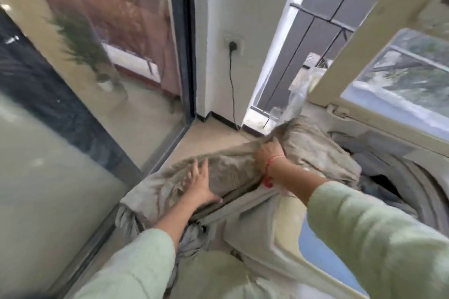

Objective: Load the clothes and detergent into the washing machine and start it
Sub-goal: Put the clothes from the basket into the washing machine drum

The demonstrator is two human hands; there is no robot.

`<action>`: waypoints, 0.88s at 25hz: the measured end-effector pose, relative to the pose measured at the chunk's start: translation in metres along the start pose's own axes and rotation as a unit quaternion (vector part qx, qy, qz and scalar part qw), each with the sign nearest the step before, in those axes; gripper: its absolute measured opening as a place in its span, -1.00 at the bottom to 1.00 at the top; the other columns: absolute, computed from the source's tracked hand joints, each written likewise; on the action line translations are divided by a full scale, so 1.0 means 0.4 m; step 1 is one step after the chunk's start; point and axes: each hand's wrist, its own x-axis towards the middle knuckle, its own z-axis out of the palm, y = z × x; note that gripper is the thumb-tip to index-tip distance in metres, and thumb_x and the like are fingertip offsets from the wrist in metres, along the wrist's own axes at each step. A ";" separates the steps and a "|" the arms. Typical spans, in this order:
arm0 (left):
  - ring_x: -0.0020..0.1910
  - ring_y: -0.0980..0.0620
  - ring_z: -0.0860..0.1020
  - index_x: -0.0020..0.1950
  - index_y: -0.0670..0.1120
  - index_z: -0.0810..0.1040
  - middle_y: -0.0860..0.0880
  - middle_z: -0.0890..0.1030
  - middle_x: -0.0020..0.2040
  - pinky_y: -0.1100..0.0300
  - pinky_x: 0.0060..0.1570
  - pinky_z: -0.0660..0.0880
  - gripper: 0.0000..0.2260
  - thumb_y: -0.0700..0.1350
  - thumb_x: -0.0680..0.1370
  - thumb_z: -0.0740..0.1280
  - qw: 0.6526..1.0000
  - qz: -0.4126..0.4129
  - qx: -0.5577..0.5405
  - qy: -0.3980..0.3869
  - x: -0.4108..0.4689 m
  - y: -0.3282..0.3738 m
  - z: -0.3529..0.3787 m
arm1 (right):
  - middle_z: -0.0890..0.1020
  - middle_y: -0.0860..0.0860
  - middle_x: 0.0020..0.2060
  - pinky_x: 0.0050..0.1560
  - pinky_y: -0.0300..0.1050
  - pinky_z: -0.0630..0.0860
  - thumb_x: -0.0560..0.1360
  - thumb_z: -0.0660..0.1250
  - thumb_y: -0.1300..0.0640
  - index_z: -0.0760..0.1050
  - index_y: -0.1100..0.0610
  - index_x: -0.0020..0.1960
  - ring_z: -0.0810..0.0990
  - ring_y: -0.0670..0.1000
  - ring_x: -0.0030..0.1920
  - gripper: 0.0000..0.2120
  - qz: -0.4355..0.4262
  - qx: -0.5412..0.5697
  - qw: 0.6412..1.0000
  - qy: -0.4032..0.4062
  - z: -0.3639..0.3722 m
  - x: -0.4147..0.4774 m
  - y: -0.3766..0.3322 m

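A bulky grey-beige cloth (230,172) hangs over the left rim of the top-loading washing machine (286,233), part of it spilling down the outside. My left hand (200,185) lies flat on the cloth with fingers spread. My right hand (268,153) grips a bunched fold of the same cloth near the machine's opening; a red string circles that wrist. Dark grey clothes (374,184) lie inside the drum. The machine's lid (379,56) stands raised at the right. No detergent is visible.
A glass sliding door (73,104) runs along the left, close to the machine. A white wall with a socket and black cord (232,75) stands behind. A crumpled clear plastic bag (298,94) sits behind the lid. A balcony railing (320,19) is beyond.
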 end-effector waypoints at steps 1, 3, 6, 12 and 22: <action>0.51 -0.20 -0.13 0.52 0.02 -0.25 -0.14 -0.23 0.53 -0.17 0.43 -0.01 0.20 0.09 0.22 0.59 1.000 0.000 -0.014 -0.009 -0.001 0.002 0.009 | 0.57 0.07 0.18 0.17 0.00 0.43 0.57 0.13 0.12 0.50 0.08 0.21 0.53 0.11 0.21 -0.72 -0.015 0.068 0.997 0.027 -0.008 -0.016 0.012; 0.52 -0.15 -0.16 0.52 0.03 -0.30 -0.10 -0.26 0.53 -0.19 0.44 -0.04 0.22 0.09 0.21 0.59 0.999 0.016 -0.029 0.009 -0.004 0.013 0.031 | 0.62 0.07 -0.01 -0.06 -0.04 0.51 0.49 0.22 0.13 0.54 0.07 0.02 0.60 0.15 0.04 -0.84 -0.023 0.210 0.968 0.132 -0.056 -0.094 0.058; 0.52 -0.07 -0.06 0.52 0.02 -0.24 -0.06 -0.06 0.54 -0.15 0.47 -0.07 0.16 0.14 0.22 0.55 0.979 0.102 -0.084 0.158 0.014 0.069 0.023 | 0.60 0.06 -0.16 -0.34 -0.02 0.55 0.37 0.31 0.19 0.56 0.10 -0.01 0.61 0.17 -0.21 -0.80 -0.051 0.263 0.870 0.415 -0.108 -0.241 0.184; 0.20 -0.12 0.54 0.30 0.19 0.42 -0.11 0.60 0.18 0.05 0.16 0.47 -0.52 -0.14 0.42 0.39 0.980 0.151 -0.096 0.081 0.059 0.099 0.052 | 0.17 0.04 0.45 0.27 -0.02 0.38 0.29 0.36 -0.37 -0.04 -0.10 0.53 0.41 0.04 0.28 -0.03 0.014 0.391 0.911 0.132 0.131 -0.287 0.217; -0.21 -0.19 0.55 -0.29 -0.04 0.51 -0.18 0.54 -0.19 0.06 -0.35 0.37 -0.86 -0.07 0.44 0.23 0.917 0.119 -0.217 0.313 -0.127 0.245 -0.102 | 0.54 -0.07 -0.15 -0.37 -0.06 0.54 0.23 0.28 0.24 0.52 -0.14 0.11 0.61 0.13 -0.23 -0.50 0.053 0.289 0.879 0.377 0.096 -0.358 0.368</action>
